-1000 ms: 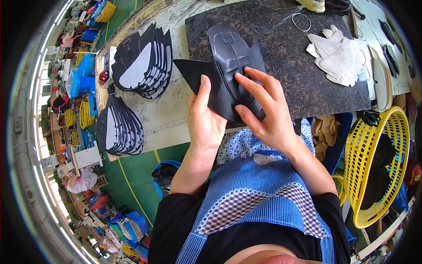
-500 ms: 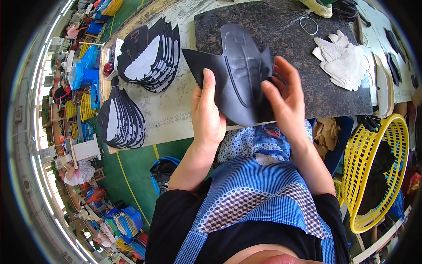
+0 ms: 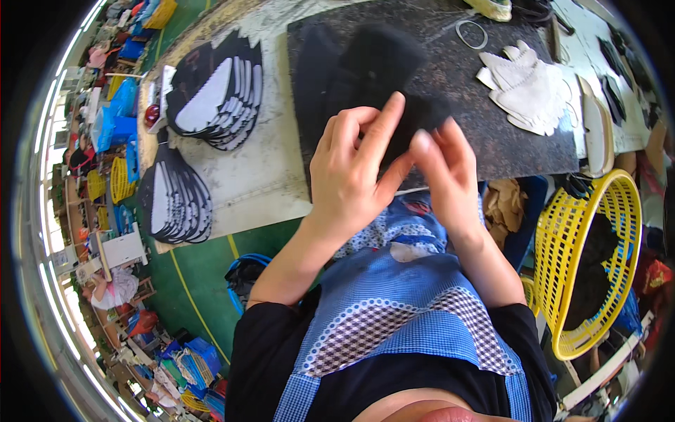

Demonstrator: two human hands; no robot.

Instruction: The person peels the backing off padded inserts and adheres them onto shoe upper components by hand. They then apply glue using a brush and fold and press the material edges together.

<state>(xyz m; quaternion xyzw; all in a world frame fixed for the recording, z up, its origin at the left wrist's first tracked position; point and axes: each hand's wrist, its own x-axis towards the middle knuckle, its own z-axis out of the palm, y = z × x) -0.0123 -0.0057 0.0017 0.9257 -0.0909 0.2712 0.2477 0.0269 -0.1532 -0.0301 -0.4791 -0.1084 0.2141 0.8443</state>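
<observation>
A black shoe-upper piece (image 3: 383, 63), its outline blurred, lies over the dark stone slab (image 3: 513, 151) in front of me. My left hand (image 3: 355, 155) rests over the near part of the piece, forefinger stretched out along it and the other fingers bent. My right hand (image 3: 450, 176) is at the near right edge of the piece, thumb and fingers apart, with blurred tips. I make out nothing held between them. The two thumbs come close together. Left of the slab are two fanned stacks of black pieces with white toothed patches: an upper stack (image 3: 214, 91) and a lower stack (image 3: 177, 197).
White toothed pieces (image 3: 524, 88) and a pale ring (image 3: 471, 34) lie on the slab's right part. A yellow basket (image 3: 562, 281) and a blue bin with brown scraps (image 3: 505, 204) stand below the table's right side. A red ball (image 3: 152, 115) sits at the left edge.
The black piece has gone from held up, smooth face showing, to lying on the slab with a matte dark face up. My left hand moved from its edge onto it; the view shifted slightly.
</observation>
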